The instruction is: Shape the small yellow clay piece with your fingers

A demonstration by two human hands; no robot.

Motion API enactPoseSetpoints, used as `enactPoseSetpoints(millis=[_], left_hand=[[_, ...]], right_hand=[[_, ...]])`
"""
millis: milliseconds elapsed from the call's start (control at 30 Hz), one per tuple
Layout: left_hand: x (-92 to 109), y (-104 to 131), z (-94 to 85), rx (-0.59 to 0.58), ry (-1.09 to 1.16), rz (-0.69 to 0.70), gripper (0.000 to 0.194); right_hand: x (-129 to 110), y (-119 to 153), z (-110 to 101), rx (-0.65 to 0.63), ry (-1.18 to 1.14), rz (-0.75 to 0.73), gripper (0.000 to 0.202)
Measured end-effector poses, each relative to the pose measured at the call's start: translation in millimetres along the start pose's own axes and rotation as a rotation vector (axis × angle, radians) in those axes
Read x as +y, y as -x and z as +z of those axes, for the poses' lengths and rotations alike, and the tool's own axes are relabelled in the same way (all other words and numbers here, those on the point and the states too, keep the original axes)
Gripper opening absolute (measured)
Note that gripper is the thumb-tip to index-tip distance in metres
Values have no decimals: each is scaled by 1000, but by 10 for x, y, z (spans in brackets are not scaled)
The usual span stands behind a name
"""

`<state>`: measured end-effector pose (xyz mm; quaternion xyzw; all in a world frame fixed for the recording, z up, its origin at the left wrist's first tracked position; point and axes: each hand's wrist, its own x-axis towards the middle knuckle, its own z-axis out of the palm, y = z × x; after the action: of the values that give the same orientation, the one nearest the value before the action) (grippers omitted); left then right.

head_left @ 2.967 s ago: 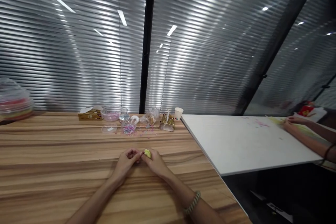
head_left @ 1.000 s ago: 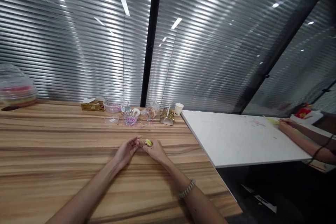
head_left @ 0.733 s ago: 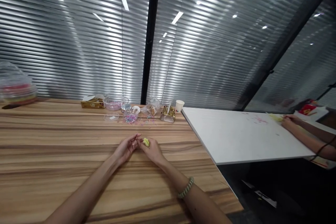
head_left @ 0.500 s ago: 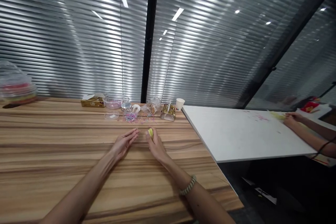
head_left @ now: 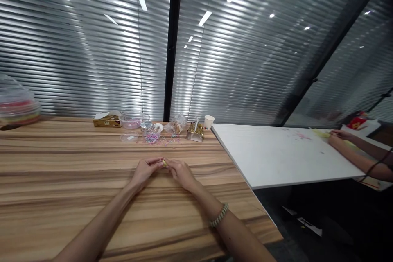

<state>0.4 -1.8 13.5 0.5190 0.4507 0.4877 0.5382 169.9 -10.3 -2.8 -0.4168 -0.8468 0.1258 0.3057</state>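
Yellow piece (head_left: 165,163) mostly hidden, pinched between fingertips of left hand (head_left: 144,170) and right hand (head_left: 181,172), both grips clamped on it, low over counter (head_left: 61,180). Far bowl (head_left: 131,121): pink contents, unclear. Jar (head_left: 151,135): coloured bits.

Left hand (head_left: 143,170): our fingers curl inward, tips meeting the right fingertips.
Right hand (head_left: 181,171): ours too, knuckles up, fingers pinched toward the left.
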Motion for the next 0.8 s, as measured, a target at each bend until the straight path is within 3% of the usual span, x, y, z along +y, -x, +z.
enactPoseSetpoints(millis=[267,467,800], left_hand=[[89,70,22,-51,-81,26,33],[78,60,36,0,-99,15,39],[61,34,2,-120,-171,2,37]], right_hand=[[-52,11,-13,-1,64,115,35],[-80,-2,-35,-54,188,67,32],[-120,-7,-61,-25,252,13,27]])
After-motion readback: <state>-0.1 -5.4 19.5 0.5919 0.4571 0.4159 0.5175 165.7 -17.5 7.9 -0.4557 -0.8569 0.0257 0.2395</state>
